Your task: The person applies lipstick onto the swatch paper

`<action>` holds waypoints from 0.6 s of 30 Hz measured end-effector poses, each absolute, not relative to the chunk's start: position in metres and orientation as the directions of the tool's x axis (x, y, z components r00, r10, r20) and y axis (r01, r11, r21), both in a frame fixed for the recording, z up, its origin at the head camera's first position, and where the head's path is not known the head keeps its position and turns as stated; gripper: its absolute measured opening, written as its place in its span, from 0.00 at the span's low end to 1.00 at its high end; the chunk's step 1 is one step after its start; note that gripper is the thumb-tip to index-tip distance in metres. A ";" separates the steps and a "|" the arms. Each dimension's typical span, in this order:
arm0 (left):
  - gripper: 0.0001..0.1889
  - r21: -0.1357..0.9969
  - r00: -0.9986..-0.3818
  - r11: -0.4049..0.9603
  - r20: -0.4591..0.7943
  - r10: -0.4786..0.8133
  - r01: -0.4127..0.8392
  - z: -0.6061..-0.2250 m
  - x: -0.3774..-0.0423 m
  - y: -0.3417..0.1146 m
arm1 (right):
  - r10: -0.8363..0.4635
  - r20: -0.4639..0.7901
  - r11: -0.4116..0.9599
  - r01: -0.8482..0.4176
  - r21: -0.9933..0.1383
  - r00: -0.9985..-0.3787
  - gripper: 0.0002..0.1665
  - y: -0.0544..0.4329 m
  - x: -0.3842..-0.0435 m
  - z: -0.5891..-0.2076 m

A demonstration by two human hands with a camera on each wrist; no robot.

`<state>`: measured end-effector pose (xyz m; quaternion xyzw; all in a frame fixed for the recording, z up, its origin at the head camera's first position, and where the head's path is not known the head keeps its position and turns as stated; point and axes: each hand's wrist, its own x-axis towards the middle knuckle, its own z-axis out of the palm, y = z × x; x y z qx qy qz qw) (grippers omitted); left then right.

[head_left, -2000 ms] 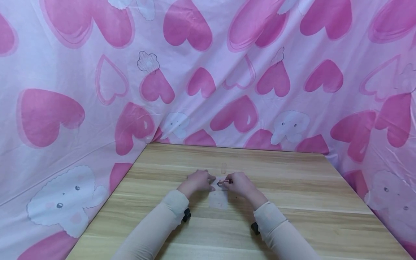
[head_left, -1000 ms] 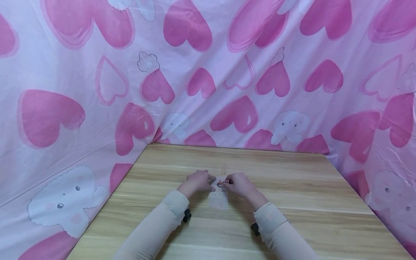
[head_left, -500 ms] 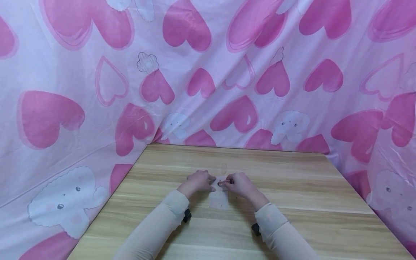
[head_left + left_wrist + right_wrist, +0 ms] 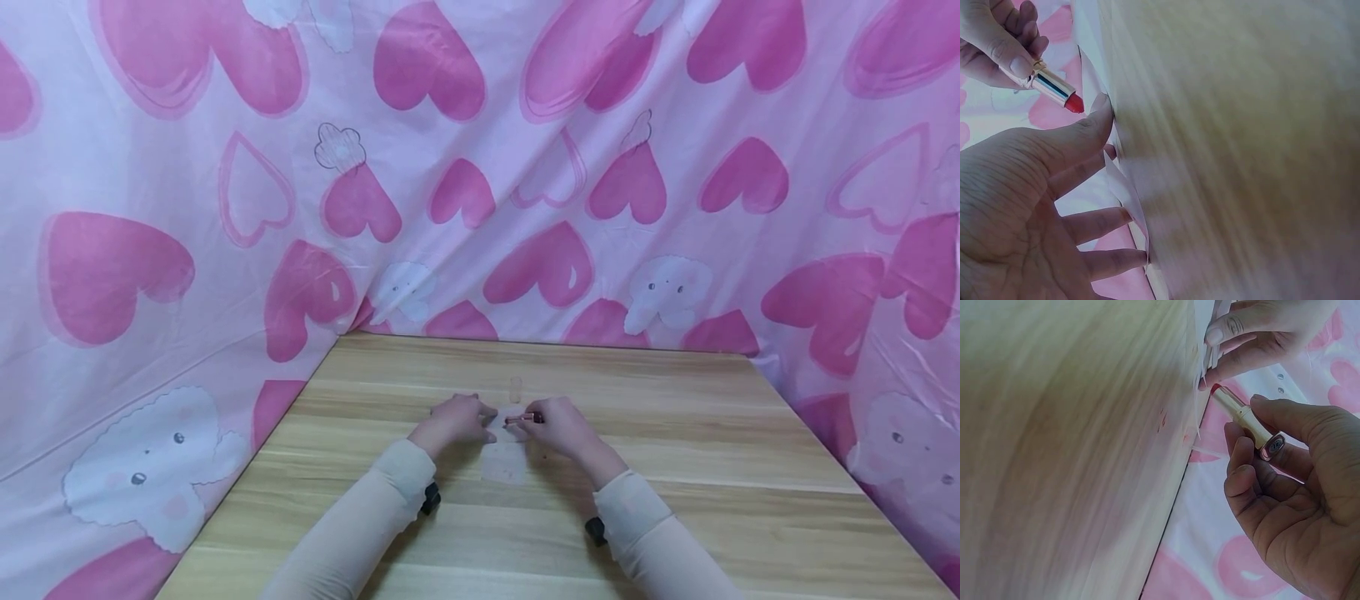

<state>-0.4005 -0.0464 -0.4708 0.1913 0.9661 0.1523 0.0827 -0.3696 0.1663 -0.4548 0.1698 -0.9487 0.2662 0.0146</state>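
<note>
Person's R hand (image 4: 1310, 487) pinches the gold-cased lipstick (image 4: 1245, 417) btwn thumb & curled fingers, its red tip (image 4: 1215, 389) bare & aimed at the L hand, just above or on the paper (image 4: 512, 435) (contact can't be told). L hand (image 4: 457, 418) has fingers spread nearly straight, thumb apart from them, tips resting at the paper's edge. On the wood table (image 4: 675, 433), a pale square (image 4: 503, 465) adjoins the paper on the person's side & a small clear strip (image 4: 516, 390) lies beyond, w/ a heart-print curtain (image 4: 465, 133) behind.
</note>
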 end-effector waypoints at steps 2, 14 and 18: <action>0.28 0.321 -0.913 0.880 -0.097 0.397 0.349 -0.472 -0.400 -0.046 | -0.307 0.111 0.803 -0.320 -0.502 -0.945 0.06 0.168 -0.369 -0.455; 0.27 0.333 -0.913 0.876 -0.086 0.398 0.350 -0.470 -0.401 -0.047 | -0.299 0.126 0.788 -0.319 -0.526 -0.946 0.07 0.179 -0.362 -0.457; 0.26 0.344 -0.913 0.873 -0.092 0.398 0.346 -0.469 -0.400 -0.047 | -0.301 0.156 0.784 -0.338 -0.522 -0.941 0.07 0.181 -0.360 -0.457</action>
